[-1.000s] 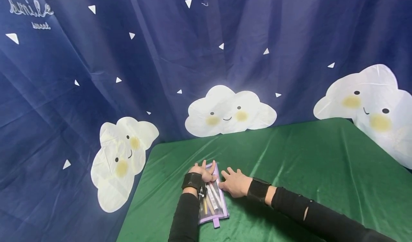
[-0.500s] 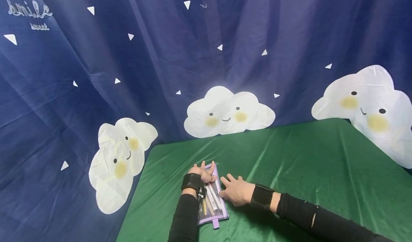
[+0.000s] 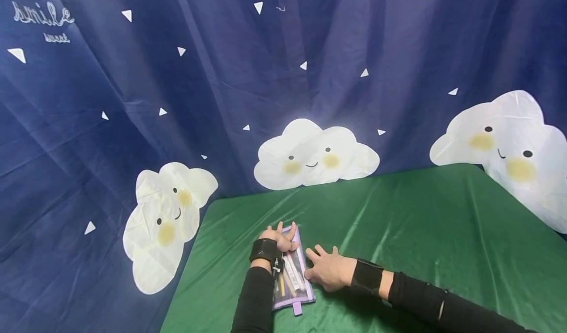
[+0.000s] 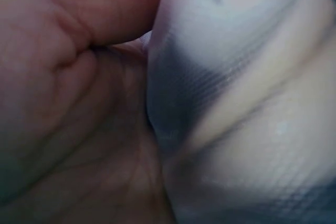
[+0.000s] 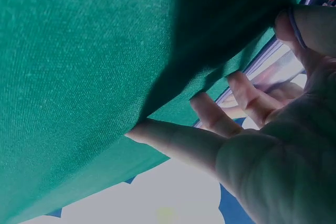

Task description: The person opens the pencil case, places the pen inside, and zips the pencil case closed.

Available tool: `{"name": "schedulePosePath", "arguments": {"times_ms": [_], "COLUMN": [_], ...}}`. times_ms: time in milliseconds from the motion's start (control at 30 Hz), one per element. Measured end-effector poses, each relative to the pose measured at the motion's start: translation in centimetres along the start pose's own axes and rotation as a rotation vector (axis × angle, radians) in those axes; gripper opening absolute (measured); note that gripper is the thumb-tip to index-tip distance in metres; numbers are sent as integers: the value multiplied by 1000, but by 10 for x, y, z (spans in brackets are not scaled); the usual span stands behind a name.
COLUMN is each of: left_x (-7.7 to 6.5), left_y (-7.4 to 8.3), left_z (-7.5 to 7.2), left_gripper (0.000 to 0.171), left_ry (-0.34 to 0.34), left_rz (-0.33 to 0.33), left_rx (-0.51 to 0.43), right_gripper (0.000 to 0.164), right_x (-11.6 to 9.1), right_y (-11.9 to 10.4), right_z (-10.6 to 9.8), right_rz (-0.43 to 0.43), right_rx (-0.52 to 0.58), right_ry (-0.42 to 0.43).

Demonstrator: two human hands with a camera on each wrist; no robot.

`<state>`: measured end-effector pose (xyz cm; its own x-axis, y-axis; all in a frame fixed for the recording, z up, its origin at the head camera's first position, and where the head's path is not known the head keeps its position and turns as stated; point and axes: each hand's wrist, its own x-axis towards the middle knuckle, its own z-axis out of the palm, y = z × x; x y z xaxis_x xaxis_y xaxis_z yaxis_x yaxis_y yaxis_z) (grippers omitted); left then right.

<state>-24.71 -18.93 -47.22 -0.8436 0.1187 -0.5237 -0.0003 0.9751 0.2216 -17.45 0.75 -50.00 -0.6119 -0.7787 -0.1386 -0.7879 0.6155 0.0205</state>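
A see-through mesh pencil case (image 3: 285, 303) with purple edging lies on the green cloth, and several pens and pencils (image 3: 291, 275) show inside it. My left hand (image 3: 276, 238) is over its far end, thumb and index finger pinching the edge while other fingers stick out. Close up in the left wrist view, the bulging mesh (image 4: 236, 103) fills the space beside the palm. Along the case's right side, my right hand (image 3: 330, 270) pinches a thin purple zipper pull (image 5: 297, 29) between thumb and index finger; its other fingers are spread, with one tip touching the cloth.
Green cloth (image 3: 398, 224) covers the table around the case. Behind and to the left hangs a dark blue curtain (image 3: 230, 52) printed with white clouds (image 3: 316, 155) and small triangles. Black bands circle both wrists.
My right hand has slid toward me along the right edge of the pencil case, drawing slightly outward. My left hand and the case have stayed in place.
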Motion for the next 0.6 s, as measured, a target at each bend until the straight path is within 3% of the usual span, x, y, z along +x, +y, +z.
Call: {"name": "schedulePosePath", "arguments": {"times_ms": [300, 600], "left_x": [2, 0], "left_y": [1, -3], "left_z": [1, 1], "left_gripper": [68, 70], "left_ry": [-13, 8], "left_rz": [3, 9], "left_rx": [28, -61], "right_gripper": [7, 12], "right_x": [-5, -16], "right_y": [0, -8], "right_z": [0, -1], "right_rz": [-10, -89], "right_rx": [41, 37], "right_ry": [-5, -18]}}
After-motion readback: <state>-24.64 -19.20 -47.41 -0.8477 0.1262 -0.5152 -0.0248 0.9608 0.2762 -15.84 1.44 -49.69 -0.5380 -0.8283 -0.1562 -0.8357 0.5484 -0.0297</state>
